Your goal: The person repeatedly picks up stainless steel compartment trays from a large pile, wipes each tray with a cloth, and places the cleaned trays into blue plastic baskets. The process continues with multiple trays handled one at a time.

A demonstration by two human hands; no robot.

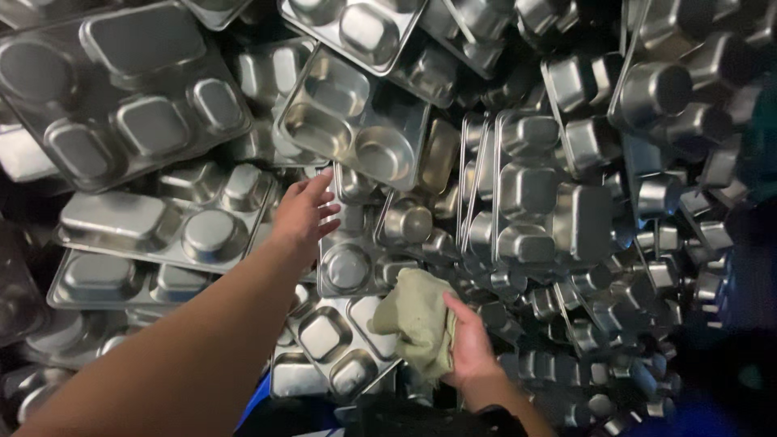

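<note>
1. Noting first the greenish cloth (417, 320): it sits low in the centre of my head view, bunched in the right hand (469, 344), whose fingers are closed around its lower edge. Held crumpled like this, I judge it is kept ready as a wiping pad.
2. Left hand (306, 212) is extended forward, fingers spread apart and gripping nothing, tips just at the lower rim of a tilted compartment tray (356, 117). That tray lies face-up, its hollows showing, leaning on its neighbours.
3. Below the left hand, a face-up tray (348, 263) lies partly under the forearm; another tray (336, 344) sits just beside the cloth.
4. Outward: a heap of steel trays (550, 202) fills the frame, many overturned, some standing on edge at right. Overturned stacking would let them drain, I judge.
5. Lower edge shows something blue (257, 398); cannot tell what.
</note>
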